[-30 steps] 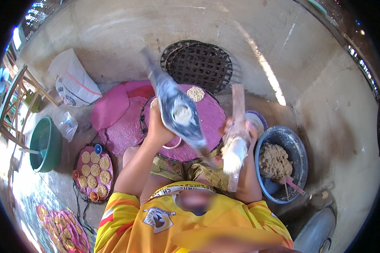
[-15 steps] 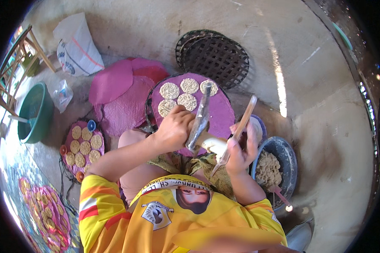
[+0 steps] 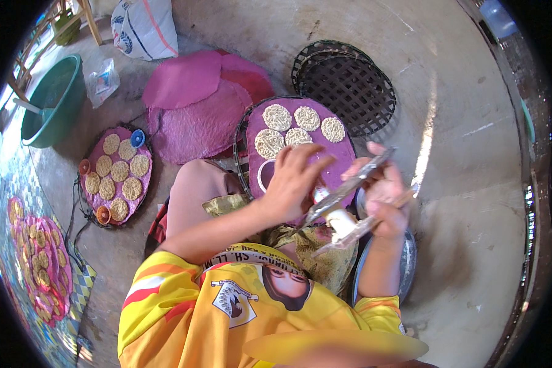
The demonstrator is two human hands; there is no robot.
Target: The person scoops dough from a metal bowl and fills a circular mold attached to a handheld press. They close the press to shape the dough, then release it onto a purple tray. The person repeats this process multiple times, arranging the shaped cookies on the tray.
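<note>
While the press hangs by the tray's near edge, the right hand grips it

The left hand, fisted moments ago, now spreads its fingers beside the press, apparently leaving the right to support it. Pale discs lie on the tray; baskets beyond.

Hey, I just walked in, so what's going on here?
Someone in a yellow shirt is working with what looks like a hand press. Their right hand grips it, while the left hand is open close by; whether it touches the press is unclear. Five dough rounds lie on a pink sheet beyond the hands. Off to the left, a smaller tray carries nine more rounds.
</note>
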